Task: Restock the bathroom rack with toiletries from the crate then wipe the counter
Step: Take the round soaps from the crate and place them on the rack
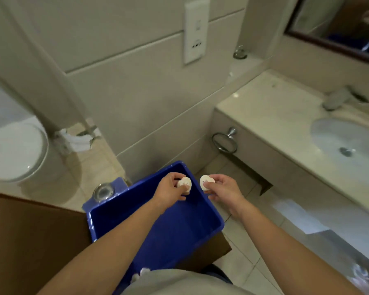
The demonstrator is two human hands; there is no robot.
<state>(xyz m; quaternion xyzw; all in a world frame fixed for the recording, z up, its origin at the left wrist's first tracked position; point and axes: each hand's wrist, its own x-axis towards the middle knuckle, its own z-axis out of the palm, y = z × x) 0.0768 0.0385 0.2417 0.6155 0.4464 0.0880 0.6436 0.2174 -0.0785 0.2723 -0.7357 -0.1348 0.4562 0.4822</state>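
A blue plastic crate (pixel 209 222) stands below me on a brown surface, and its inside looks bare. My left hand (pixel 170 191) is over the crate's far end and pinches a small round white soap (pixel 185 184). Just past the crate's right rim, my right hand (pixel 224 189) pinches a second round white soap (pixel 205 182). The two soaps are held side by side, a little apart. The beige stone counter (pixel 271 111) with an oval sink (pixel 347 143) lies to the right. No rack is in sight.
A grey folded cloth (pixel 336 99) lies on the counter behind the sink. A chrome towel ring (pixel 224 141) hangs on the counter's side. A toilet (pixel 13 152) stands at the left, a small lidded bin (pixel 103 191) beside the crate. A mirror (pixel 339 20) is at top right.
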